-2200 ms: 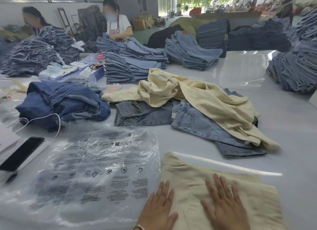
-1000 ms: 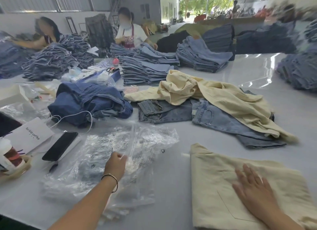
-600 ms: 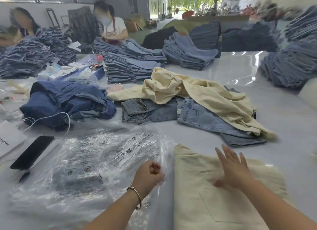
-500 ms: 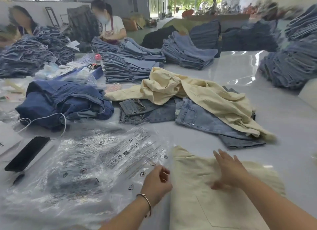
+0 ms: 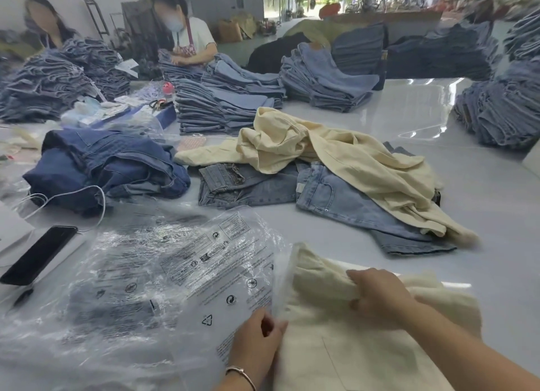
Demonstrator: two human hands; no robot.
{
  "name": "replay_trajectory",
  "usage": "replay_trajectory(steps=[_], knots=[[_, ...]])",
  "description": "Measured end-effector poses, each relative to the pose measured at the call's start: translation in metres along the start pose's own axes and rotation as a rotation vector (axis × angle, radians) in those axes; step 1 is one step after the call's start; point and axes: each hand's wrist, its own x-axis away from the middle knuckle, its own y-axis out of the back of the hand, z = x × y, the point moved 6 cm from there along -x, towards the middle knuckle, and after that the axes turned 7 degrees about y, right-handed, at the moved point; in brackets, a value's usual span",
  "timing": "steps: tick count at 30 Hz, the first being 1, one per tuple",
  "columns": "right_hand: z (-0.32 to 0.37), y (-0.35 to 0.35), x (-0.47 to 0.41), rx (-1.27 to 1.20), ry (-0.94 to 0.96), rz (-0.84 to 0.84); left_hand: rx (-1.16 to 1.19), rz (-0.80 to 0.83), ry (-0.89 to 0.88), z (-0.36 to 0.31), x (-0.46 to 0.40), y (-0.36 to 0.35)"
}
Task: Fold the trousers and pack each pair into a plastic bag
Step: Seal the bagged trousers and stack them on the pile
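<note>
Item: folded cream trousers, lying on the white worktop at the near edge, long axis running away from the person.

Relation: the clear plastic bag lies just beside the trousers on their left, its open mouth touching their left edge. The far left corner of the trousers appears to sit just inside the film. The trousers must travel leftward into the bag.

Left hand: at the bag mouth, fingers curled, pinching the film edge where it meets the trousers.

Right hand: on the far fold of the trousers, fingers curled round the bunched cloth; the nearer hand to the garment's bulk.

Writing: "WARNING" reads on a boxed label on the bag, beyond the left hand; recycling triangle nearer it. Remaining print too small to read.
</note>
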Motion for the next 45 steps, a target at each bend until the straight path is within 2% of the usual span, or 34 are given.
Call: replay_trajectory(steps=[3,5,8,10,13,17,20,23,25,29,31,35,41,45], knots=[[0.028,0.013,0.043,0.039,0.203,-0.335,-0.056,-0.018,-0.031,-0.001,0.002,-0.001],[0.045,0.006,0.07,-0.026,0.283,-0.415,-0.048,-0.029,-0.04,-0.002,0.002,-0.001],[0.068,-0.023,0.104,0.206,0.372,-0.506,-0.086,-0.023,-0.033,-0.003,0.002,-0.002],[0.072,-0.046,0.114,0.321,0.343,-0.473,-0.093,-0.016,-0.038,-0.004,0.001,-0.002],[0.074,-0.062,0.121,0.344,0.267,-0.407,-0.075,0.031,-0.074,-0.005,-0.003,0.001],[0.066,-0.06,0.116,0.259,0.146,-0.03,0.025,0.106,-0.099,-0.003,-0.006,0.022],[0.06,-0.051,0.112,0.258,0.041,0.068,0.099,0.179,-0.093,-0.001,-0.007,0.038],[0.068,-0.037,0.109,0.196,0.112,0.002,0.135,0.209,-0.112,-0.003,-0.007,0.051],[0.06,-0.029,0.109,0.163,0.137,-0.143,0.156,0.214,-0.12,-0.005,-0.004,0.055],[0.02,-0.018,0.108,-0.018,-0.109,-0.212,0.13,0.264,-0.075,-0.005,0.004,0.049],[0.007,-0.015,0.11,-0.099,-0.201,-0.259,-0.011,0.296,-0.076,-0.006,0.006,0.04],[-0.014,-0.01,0.117,-0.333,-0.385,-0.315,-0.417,0.352,-0.194,-0.01,0.015,0.018],[-0.036,-0.017,0.119,-0.682,-0.497,-0.312,-0.613,0.411,-0.281,-0.009,0.03,0.003],[-0.041,-0.017,0.117,-0.748,-0.5,-0.322,-0.628,0.35,-0.362,-0.001,0.035,0.002]])
